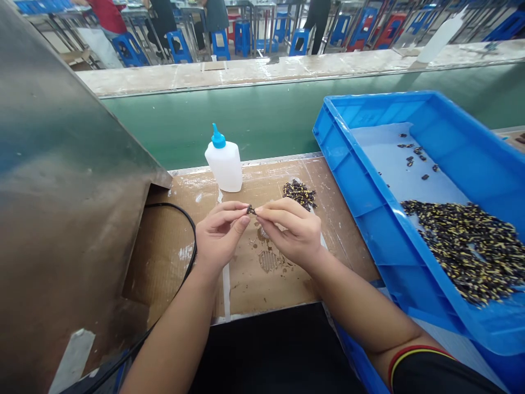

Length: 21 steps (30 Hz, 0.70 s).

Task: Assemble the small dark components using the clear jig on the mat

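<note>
Between my two hands is a small dark part [250,209], too small to make out in detail. The thumb and fingers of my left hand [219,232] pinch it from one side. From the other side my right hand [292,227] also closes its fingertips at the part; what exactly sits in that pinch is partly hidden. Just behind the right hand lies a pile of small black and yellow parts [301,192] on the cardboard-covered bench [246,290]. A white squeeze bottle [225,167] with a blue nozzle cap stands upright beyond the left hand.
At the right a large blue bin [353,180] holds many more black and yellow parts [471,246]. A metal housing [69,180] rises at the left, with a black cable [191,224] beside it. Across the back run a green belt [266,117] and a ledge with another bottle [443,38].
</note>
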{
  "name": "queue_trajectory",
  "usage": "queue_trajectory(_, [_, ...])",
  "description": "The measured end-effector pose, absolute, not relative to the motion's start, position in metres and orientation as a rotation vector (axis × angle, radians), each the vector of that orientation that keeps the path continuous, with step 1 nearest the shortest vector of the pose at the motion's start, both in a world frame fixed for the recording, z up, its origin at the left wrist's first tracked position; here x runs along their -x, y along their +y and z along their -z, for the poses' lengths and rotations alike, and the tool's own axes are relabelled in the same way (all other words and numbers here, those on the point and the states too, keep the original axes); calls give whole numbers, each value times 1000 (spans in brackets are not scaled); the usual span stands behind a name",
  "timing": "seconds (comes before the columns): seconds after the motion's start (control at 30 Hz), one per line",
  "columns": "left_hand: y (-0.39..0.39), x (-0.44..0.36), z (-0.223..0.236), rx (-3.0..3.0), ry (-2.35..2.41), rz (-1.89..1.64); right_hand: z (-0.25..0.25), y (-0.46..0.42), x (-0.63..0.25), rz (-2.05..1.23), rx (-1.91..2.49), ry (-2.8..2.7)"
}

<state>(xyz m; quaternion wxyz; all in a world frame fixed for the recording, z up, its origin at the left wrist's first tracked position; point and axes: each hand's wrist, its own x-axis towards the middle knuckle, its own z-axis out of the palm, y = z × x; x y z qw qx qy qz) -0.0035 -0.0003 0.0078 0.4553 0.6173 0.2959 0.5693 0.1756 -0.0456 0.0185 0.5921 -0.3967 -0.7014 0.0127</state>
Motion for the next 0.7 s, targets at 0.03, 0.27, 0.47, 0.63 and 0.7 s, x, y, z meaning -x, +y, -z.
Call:
queue_trajectory(0.03, [-1,3,-8,-1500,757,-1410,-18,-45,-175,-26,921,-1630])
queue_trajectory(0.27, [-9,-4,-11,-1343,877,-1407,-17,-44,-174,90,884,-1683])
queue_trajectory(0.47, [-10,-4,-6,-1410,868,-1440,-16,-45,-173,101,865,-1720])
queue_trajectory(0.63, [-9,-1,0,-1588,841,-1501,-18,-46,-172,137,864,-1742])
queue_trajectory(0.7, [-9,-1,0,-1632,825,-1540,-20,-47,-172,139,856,-1744])
